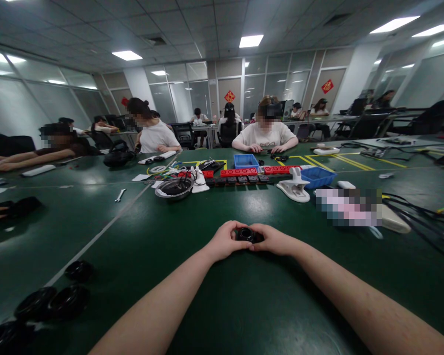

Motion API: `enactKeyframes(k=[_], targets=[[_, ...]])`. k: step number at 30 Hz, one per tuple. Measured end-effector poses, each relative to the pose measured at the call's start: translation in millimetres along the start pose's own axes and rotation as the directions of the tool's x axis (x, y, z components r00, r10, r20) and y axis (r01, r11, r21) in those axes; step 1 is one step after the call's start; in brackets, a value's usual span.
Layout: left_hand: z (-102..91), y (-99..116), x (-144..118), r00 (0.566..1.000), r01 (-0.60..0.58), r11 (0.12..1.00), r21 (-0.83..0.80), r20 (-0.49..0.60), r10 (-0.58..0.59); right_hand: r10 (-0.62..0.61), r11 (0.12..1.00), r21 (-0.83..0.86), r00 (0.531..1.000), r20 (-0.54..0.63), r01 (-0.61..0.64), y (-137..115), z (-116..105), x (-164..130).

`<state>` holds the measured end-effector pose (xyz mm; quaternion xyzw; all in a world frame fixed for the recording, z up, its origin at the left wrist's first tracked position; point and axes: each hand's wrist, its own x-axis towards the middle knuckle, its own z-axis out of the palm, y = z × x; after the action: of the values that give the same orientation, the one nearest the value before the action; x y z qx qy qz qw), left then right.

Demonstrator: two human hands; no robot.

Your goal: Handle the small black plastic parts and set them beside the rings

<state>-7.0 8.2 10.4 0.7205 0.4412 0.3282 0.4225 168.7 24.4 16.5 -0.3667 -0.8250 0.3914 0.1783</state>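
Observation:
Both hands meet over the green table in front of me, around a small black round part [246, 234] with a hollow, ring-like top. My left hand [225, 241] curls around its left side, thumb along the near edge. From the right, my right hand [272, 239] grips the same part, its thumb close to the left thumb. The part's lower portion is hidden by fingers, and its exact kind is not clear. At the lower left lie several glossy black ring-shaped pieces [68, 301], away from both hands.
Beyond my hands stand red and black power strips [239, 172], a metal bowl [174, 188], a white clamp base [295, 186] and blue bins [317, 176]. A wrench [120, 195] lies to the left. Cables [407, 207] spread at right. Other people sit around the table.

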Motion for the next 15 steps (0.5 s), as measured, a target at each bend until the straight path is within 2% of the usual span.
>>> enactKeyframes(k=[10, 15], targets=[[0.9, -3.0, 0.0, 1.000, -0.006, 1.000, 0.005, -0.010, 0.006, 0.009, 0.999, -0.042, 1.000, -0.010, -0.009, 5.0, 2.0, 1.3], [3.8, -3.9, -0.8, 0.999, 0.002, 1.000, 0.017, -0.033, -0.001, 0.064, 0.989, -0.127, 0.994, -0.089, -0.075, 6.8, 6.8, 2.6]])
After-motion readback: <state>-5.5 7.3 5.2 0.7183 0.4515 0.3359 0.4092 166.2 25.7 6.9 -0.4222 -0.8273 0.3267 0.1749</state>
